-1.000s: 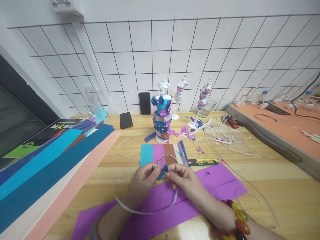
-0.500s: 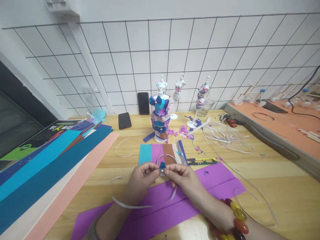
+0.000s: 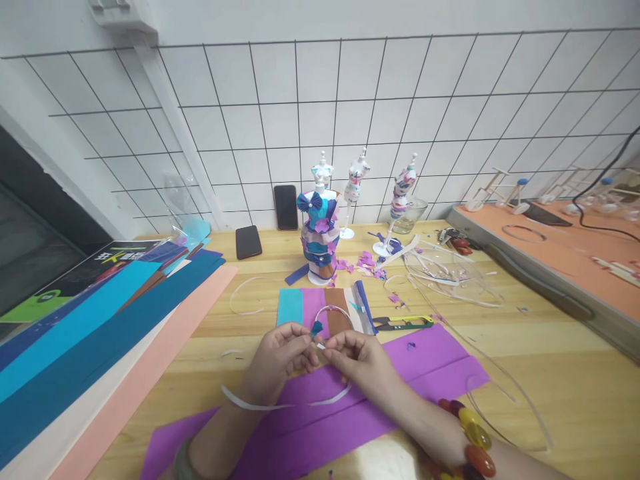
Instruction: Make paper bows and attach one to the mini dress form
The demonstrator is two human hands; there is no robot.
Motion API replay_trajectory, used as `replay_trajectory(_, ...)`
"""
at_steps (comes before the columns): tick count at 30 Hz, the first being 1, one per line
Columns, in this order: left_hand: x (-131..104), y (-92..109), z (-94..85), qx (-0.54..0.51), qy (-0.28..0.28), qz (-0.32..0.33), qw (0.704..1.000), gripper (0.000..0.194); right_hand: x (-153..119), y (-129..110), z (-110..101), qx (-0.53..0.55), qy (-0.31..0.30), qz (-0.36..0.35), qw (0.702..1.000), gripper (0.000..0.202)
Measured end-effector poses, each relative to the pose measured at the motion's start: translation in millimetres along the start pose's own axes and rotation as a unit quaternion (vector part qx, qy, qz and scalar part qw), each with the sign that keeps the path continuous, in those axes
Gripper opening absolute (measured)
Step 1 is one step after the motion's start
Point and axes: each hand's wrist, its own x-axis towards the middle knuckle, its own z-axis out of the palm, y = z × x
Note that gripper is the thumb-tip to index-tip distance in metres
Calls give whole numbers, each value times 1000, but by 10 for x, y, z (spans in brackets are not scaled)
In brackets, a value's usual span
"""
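My left hand [image 3: 284,357] pinches a small crumpled piece of teal crepe paper [image 3: 317,327] between thumb and fingertips. Close beside it, my right hand [image 3: 361,355] is closed at the fingertips on a narrow white strip [image 3: 330,401], perhaps tape. Part of this strip loops up behind the hands, and the rest curls below them. Beneath both hands lies a long sheet of purple crepe paper [image 3: 425,363]. Just beyond are folded pieces in turquoise [image 3: 290,307], purple and brown, and thread snips [image 3: 405,323] with yellow and green handles.
A dress form [image 3: 321,233] covered in coloured paper stands ahead, with two slimmer forms behind. Long crepe sheets [image 3: 125,320] lie at left. Two phones [image 3: 249,242] are near the wall. Clear plastic and strips [image 3: 450,270] sit at right, beside an orange-topped surface [image 3: 560,247].
The teal paper has shifted slightly left and up with my left fingertips. My right fingertips have moved a little lower, and a small gap now shows between the hands.
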Motion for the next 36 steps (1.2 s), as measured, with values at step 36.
replay_trajectory(36,-9,32,-35,-34,33,19,999,17,76,-548,-1213,-689,170,-21,705,20)
